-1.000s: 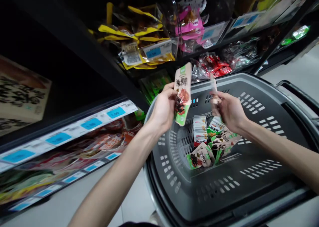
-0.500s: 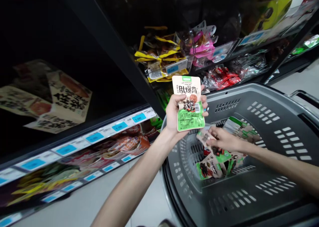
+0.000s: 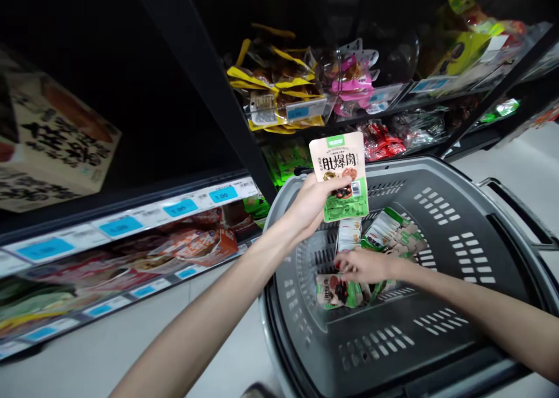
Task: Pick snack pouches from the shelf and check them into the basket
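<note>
1. Above the left side of a grey basket (image 3: 369, 325), a snack packet (image 3: 340, 164) stands nearly upright, printed front towards the person, its top leaning slightly left.
2. Closest to it is the left hand (image 3: 311, 203), which grips it from the lower left, thumb laid across the front; the other fingers are hidden behind.
3. Lower down, inside the basket, the right hand (image 3: 369, 265) has its fingers bent and pointing left, over a second packet (image 3: 332, 292) whose long axis seems to run sideways. Blur hides whether they have hold of anything.
4. Around that hand, white packets (image 3: 349, 233) lie just beyond the fingers and more packets (image 3: 404, 240) lie farther right.
5. Past the basket, yellow-edged bags (image 3: 279, 89) sit on a shelf.
</note>
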`<state>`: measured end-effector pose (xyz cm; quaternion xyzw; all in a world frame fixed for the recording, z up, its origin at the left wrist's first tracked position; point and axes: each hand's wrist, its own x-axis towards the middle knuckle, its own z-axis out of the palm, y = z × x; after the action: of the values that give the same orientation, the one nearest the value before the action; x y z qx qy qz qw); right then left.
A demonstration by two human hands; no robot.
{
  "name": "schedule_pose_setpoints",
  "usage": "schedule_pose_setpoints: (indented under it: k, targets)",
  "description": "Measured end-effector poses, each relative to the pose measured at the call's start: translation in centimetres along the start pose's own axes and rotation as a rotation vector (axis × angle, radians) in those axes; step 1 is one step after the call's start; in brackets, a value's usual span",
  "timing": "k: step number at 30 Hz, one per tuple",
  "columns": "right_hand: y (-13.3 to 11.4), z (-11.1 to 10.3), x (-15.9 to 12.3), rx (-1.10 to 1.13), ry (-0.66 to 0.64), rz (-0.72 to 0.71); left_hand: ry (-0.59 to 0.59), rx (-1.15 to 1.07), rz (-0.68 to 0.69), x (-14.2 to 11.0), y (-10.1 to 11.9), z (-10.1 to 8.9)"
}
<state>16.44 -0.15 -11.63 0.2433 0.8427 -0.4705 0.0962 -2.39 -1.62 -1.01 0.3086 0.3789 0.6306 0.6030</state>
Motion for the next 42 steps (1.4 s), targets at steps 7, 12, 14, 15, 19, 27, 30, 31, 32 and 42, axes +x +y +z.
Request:
schedule_pose_setpoints:
  k: [7,12,14,15,19,27,30,31,32,42]
  targets:
    - [-5.1,-4.3,-0.9,0.681,0.534,-0.227,0.011,0.157,0.057,0.3,-0.2,-0.2]
    - [-6.1,-4.1,-1.6,0.751,0.623,-0.184,-0.018,0.05,-0.006,0.3,-0.3,0.0]
    - [-6.0,-3.9,-1.6,0.759,0.609,-0.181,0.008,0.023,-0.019,0.2,-0.2,0.1]
    - [-6.0,-3.8,-1.5,0.759,0.605,-0.183,0.019,0.01,-0.024,0.2,-0.2,0.2]
    - [-6.0,-3.8,-1.4,0.767,0.599,-0.193,0.038,-0.02,-0.05,0.2,-0.2,0.2]
    - [-5.7,-3.7,-1.5,0.783,0.571,-0.211,0.04,0.006,-0.067,0.1,-0.1,0.4]
    - [-5.7,-3.7,-1.5,0.77,0.572,-0.198,0.046,0.019,-0.074,0.0,-0.1,0.4]
    - [-5.7,-3.7,-1.5,0.766,0.574,-0.196,0.044,0.023,-0.074,0.0,-0.1,0.4]
    - [-5.7,-3.7,-1.5,0.763,0.576,-0.194,0.041,0.027,-0.074,0.0,-0.1,0.4]
    - [-5.7,-3.7,-1.5,0.767,0.577,-0.201,0.035,0.011,-0.068,0.2,-0.3,0.2]
